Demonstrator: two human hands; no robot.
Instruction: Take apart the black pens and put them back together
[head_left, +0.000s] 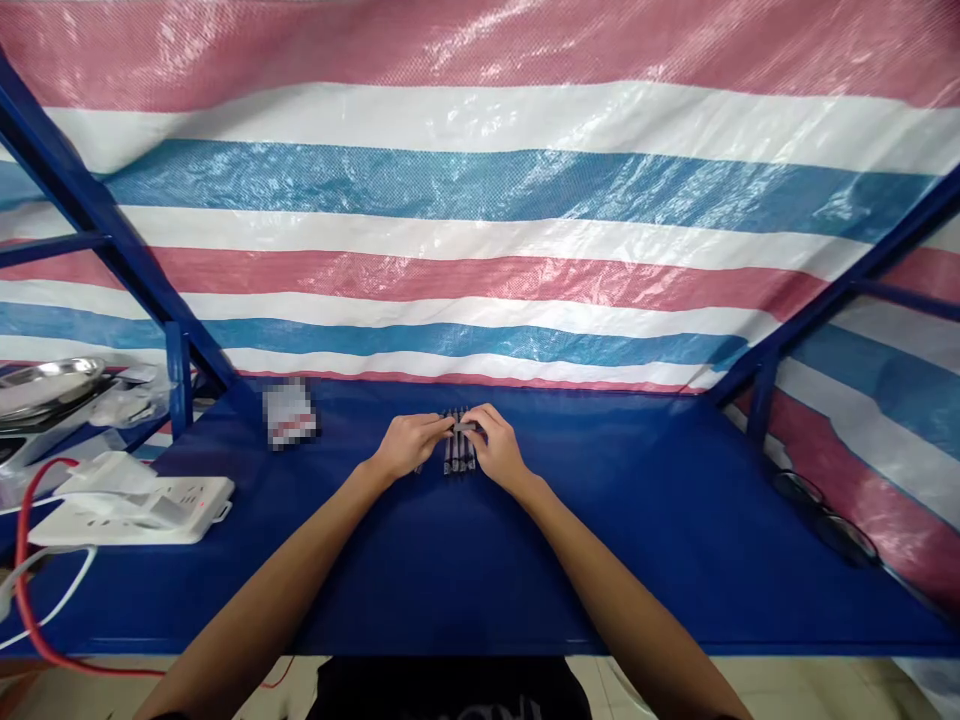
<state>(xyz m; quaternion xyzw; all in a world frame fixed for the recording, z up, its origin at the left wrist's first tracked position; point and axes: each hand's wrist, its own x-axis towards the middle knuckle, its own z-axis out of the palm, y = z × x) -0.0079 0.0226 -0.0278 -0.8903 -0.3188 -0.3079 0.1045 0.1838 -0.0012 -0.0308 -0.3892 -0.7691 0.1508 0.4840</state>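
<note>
Several dark pens (458,455) lie side by side in a short row on the blue table (465,570), near its middle. My left hand (409,443) rests at the left of the row with its fingers curled and pinched toward the pens' upper ends. My right hand (495,447) sits at the right of the row, fingers bent. Together the fingertips pinch a small grey piece (465,427) held across the tops of the pens. I cannot make out what that piece is.
A white power strip (142,508) with red and white cables lies at the table's left edge. A small blurred packet (289,413) sits back left. Dark glasses (821,515) lie at the right. A metal tray (45,385) is far left. A striped tarp hangs behind.
</note>
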